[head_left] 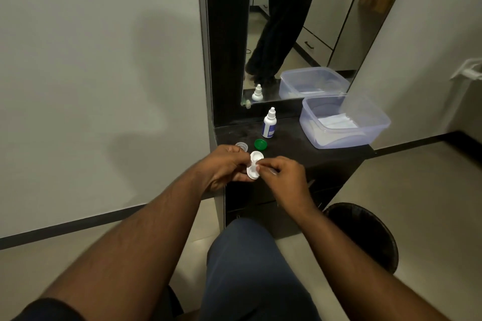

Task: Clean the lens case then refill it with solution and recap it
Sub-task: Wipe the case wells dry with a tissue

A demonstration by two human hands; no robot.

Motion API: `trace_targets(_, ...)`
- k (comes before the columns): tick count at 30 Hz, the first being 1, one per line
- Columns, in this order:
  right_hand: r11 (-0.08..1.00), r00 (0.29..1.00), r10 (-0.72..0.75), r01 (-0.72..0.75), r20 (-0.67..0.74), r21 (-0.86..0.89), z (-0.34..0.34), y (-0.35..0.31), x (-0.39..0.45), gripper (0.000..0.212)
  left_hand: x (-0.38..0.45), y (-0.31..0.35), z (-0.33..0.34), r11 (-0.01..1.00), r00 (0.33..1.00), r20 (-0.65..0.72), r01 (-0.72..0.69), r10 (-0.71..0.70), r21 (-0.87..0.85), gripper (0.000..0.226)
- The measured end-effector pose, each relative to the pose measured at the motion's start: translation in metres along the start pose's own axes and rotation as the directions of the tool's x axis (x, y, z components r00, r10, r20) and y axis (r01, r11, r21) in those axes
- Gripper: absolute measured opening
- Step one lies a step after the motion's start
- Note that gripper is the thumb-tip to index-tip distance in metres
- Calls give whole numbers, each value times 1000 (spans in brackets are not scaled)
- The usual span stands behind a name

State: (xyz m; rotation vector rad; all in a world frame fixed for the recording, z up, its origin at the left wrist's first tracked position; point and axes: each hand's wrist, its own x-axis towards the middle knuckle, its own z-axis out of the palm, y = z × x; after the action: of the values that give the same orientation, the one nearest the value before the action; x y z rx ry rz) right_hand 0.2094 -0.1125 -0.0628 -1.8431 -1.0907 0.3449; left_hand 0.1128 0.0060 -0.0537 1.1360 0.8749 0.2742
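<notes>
A white two-well lens case [255,165] is held above the front of the dark counter [294,150], both wells uncapped. My left hand [225,167] grips its left side. My right hand [283,173] pinches at the case's middle with thumb and forefinger; whether it holds a small wipe I cannot tell. A green cap [260,144] and a clear cap [242,146] lie on the counter just behind my hands. The white solution bottle [269,124] with a blue label stands upright farther back, capped.
A clear plastic tub [347,135] holding white tissues sits at the counter's right end. A mirror [300,34] rises behind the counter. A dark round waste bin [365,234] stands on the floor to the right, by my knee [247,255].
</notes>
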Motion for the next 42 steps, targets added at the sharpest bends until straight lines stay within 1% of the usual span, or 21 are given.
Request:
trace_targets(4, 978, 990, -141, 139, -3, -157, 3, -2, 5, 15, -2, 1, -1, 999, 1000, 18, 1, 0, -35, 9)
trace_targets(5, 968, 988, -158, 155, 1, -199, 4, -1, 5, 15, -2, 1, -1, 1000, 1000, 15, 2, -1, -30, 10)
trace_targets(7, 966, 991, -130, 124, -14, -229, 6, 1, 3, 14, -2, 1, 0, 1000, 1000, 2, -9, 9, -15, 14)
trace_targets(8, 977, 996, -82, 73, -36, -199, 7, 1, 1, 12, -1, 0, 0, 1000, 1000, -6, -17, 17, -7, 16)
trace_targets(10, 994, 994, 76, -81, -76, -67, 9, -1, 0, 6, -1, -1, 1, 1000, 999, -25, -25, 25, 17, 18)
trace_targets(12, 978, 975, 207, -205, -77, 44, 10, -1, 2, 4, -1, -2, 1, 999, 999, -34, -31, 33, 35, 18)
trace_targets(13, 975, 973, 221, -217, -72, 56, 10, -1, 3, 4, -1, -2, 1, 999, 999, -33, -36, 37, 36, 18)
trace_targets(14, 981, 979, 192, -189, -66, 38, 10, -2, 3, 5, -1, -2, 0, 999, 999, -27, -38, 39, 35, 17)
trace_targets(17, 999, 1000, 22, -22, -10, -37, 9, -5, 0, 12, -2, -2, -1, 998, 999, -4, -40, 40, 40, 14)
trace_targets(18, 999, 1000, 22, -22, 9, -28, 9, -5, 0, 11, -3, -3, -1, 998, 999, -3, -45, 45, 42, 14)
trace_targets(19, 998, 998, 67, -67, 19, -3, 8, -5, 1, 9, -4, -3, -1, 998, 999, -6, -49, 49, 45, 13)
trace_targets(20, 989, 989, 144, -144, 25, 26, 6, -4, 4, 7, -4, -3, -1, 998, 999, -13, -52, 52, 47, 12)
trace_targets(22, 955, 958, 283, -286, 50, 73, 4, -1, 8, 9, -5, -2, 1, 998, 998, -31, -49, 50, 47, 10)
trace_targets(24, 927, 934, 346, -355, 87, 125, 1, -1, 9, 10, -6, -1, 2, 998, 998, -42, -37, 39, 49, 10)
trace_targets(26, 897, 920, 372, -390, 120, 208, -1, -2, 8, 11, -5, 0, 2, 998, 998, -42, -37, 40, 55, 12)
trace_targets(28, 862, 908, 401, -419, 121, 286, -2, -2, 8, 14, -4, -1, 2, 997, 999, -36, -38, 40, 61, 16)
trace_targets(29, 851, 901, 419, -433, 116, 297, -1, -2, 8, 16, -4, -2, 2, 997, 998, -39, -40, 42, 65, 17)
trace_targets(33, 835, 870, 474, -493, 134, 246, 0, 4, 4, 20, -3, -3, 2, 996, 997, -60, -44, 49, 71, 19)
trace_targets(35, 834, 879, 462, -476, 118, 279, -2, 6, 4, 18, -4, -3, 2, 997, 997, -59, -42, 46, 69, 19)
trace_targets(38, 856, 911, 410, -402, 47, 324, -4, 4, 7, 8, -5, 0, 3, 997, 998, -58, -31, 36, 77, 20)
trace_targets(42, 856, 914, 400, -398, 65, 330, 1, 3, 3, 7, -5, 0, 4, 996, 997, -74, -18, 25, 92, 16)
